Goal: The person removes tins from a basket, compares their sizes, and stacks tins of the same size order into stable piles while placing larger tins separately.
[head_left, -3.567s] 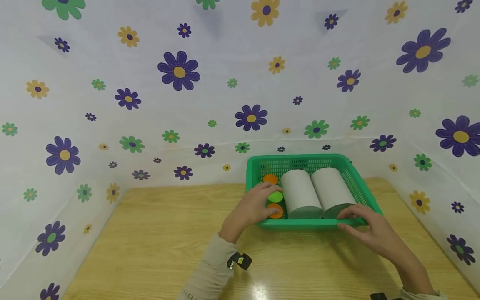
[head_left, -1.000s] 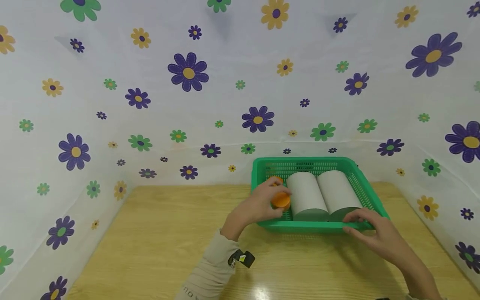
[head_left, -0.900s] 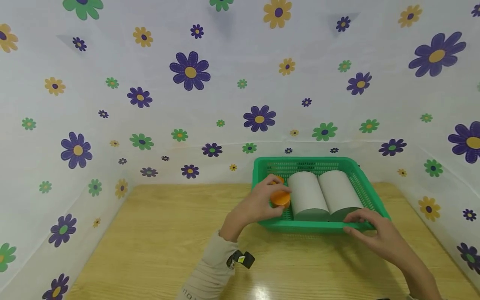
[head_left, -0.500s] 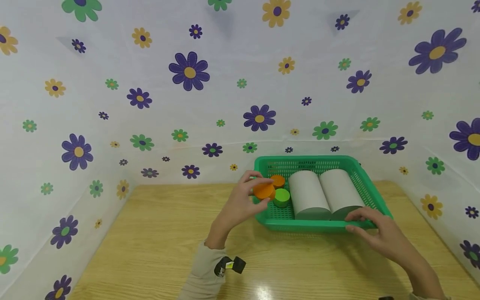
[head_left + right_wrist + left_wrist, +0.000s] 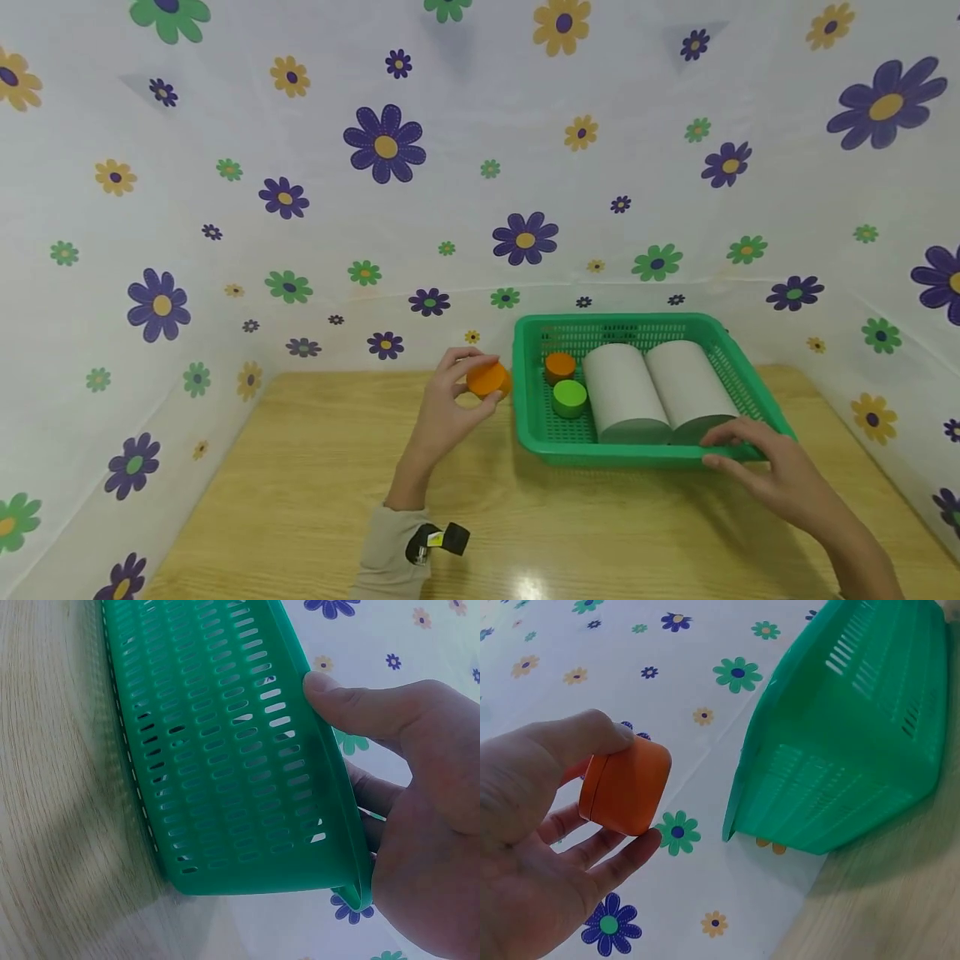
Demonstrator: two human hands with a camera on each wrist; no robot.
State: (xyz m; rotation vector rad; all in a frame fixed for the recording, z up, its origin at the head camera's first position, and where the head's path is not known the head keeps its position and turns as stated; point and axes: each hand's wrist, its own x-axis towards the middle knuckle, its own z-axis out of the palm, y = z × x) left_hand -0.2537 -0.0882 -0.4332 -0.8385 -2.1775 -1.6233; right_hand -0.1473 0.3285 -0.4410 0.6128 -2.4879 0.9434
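My left hand [image 5: 442, 408] pinches a small orange lidded container [image 5: 487, 379] between thumb and fingers, just left of the basket. In the left wrist view a seam runs round this container [image 5: 627, 786], near one end. The green perforated plastic basket [image 5: 600, 450] stands on the table with another small orange container [image 5: 560, 367] and a small lime-green one [image 5: 570, 399] at its left side. Two large white cylinders [image 5: 628, 392] lie side by side to their right. My right hand [image 5: 780, 475] grips the basket's front rim near the right corner, its thumb [image 5: 326, 686] on the outside.
The wood-look table [image 5: 315, 483] stretches left and in front of the basket. A white flower-printed sheet [image 5: 420, 208] encloses the back and sides. A black strap device [image 5: 438, 540] sits on the left wrist.
The left hand has lifted an orange container out of the basket and carried it left past the rim, uncovering the lime-green one. The right hand keeps its place on the front rim.
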